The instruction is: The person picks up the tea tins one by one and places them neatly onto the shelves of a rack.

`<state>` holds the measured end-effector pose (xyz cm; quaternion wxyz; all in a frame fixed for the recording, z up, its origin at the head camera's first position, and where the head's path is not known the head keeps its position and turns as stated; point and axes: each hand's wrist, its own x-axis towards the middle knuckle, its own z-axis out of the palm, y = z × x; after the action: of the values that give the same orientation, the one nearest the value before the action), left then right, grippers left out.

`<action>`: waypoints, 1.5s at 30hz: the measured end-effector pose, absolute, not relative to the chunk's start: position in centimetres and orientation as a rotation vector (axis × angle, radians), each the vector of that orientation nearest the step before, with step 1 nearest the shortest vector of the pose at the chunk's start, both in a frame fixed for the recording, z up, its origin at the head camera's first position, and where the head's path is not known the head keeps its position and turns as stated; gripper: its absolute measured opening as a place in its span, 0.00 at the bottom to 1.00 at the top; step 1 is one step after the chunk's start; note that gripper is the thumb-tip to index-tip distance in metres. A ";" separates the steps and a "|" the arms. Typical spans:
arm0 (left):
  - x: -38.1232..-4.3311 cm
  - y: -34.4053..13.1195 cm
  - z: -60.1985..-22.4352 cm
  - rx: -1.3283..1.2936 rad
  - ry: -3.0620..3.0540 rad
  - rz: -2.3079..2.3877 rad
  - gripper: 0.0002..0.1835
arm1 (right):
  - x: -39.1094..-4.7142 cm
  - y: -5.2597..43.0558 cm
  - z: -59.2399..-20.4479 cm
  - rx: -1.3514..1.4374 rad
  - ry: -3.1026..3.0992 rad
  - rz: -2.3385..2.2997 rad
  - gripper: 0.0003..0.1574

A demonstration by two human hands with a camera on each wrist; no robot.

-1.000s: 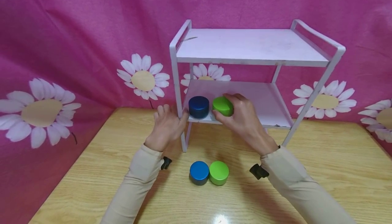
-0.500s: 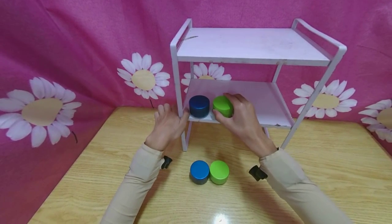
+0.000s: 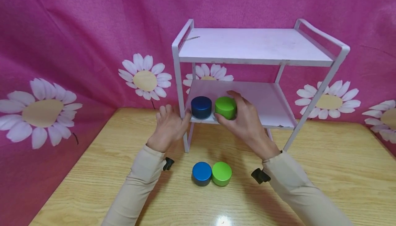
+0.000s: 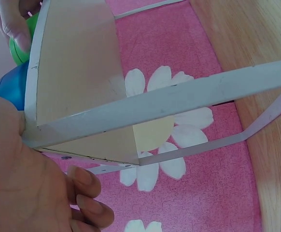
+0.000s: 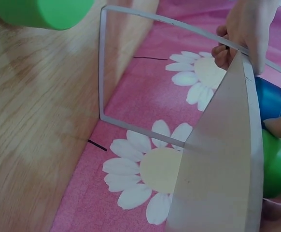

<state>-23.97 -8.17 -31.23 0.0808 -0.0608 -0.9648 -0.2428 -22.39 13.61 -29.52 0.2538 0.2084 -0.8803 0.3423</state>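
In the head view my left hand (image 3: 169, 126) holds the left front post of a white two-tier shelf rack (image 3: 256, 45), its thumb at the lower shelf's corner and the other fingers curled outside. On that lower shelf stands a dark blue round tin (image 3: 201, 108), close beside the left post. A green round tin (image 3: 225, 108) stands just right of it at the shelf's front. My right hand (image 3: 245, 119) is spread around the green tin, thumb at its front and forefinger raised off behind it. The right wrist view shows the thumb (image 5: 280, 126) against the green tin (image 5: 275, 164).
On the wooden table (image 3: 123, 171) before the rack, another blue tin (image 3: 202, 173) and another green tin (image 3: 221, 173) stand side by side. A pink cloth (image 3: 92, 30) with daisies hangs behind and to the left. The rack's upper shelf overhangs the tins.
My right hand's fingers have loosened and lifted away from the back of the green tin on the shelf, which now stands level. The left hand has stayed at the post.
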 end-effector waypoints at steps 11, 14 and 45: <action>-23.9 -8.3 -31.6 -0.200 -2.890 -0.701 0.26 | -22.0 13.9 -29.7 0.570 -2.385 0.927 0.45; -23.9 -8.3 -31.7 -0.202 -2.886 -0.704 0.26 | -21.7 14.1 -29.7 0.558 -2.382 0.931 0.46; -24.0 -8.2 -31.2 -0.157 -2.901 -0.743 0.29 | -15.9 14.2 -31.5 0.668 -2.104 0.839 0.20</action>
<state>-24.00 -8.21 -31.24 0.0713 -0.0523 -0.9650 -0.2470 -15.94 14.22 -31.52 0.3803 0.2618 -0.8240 0.3284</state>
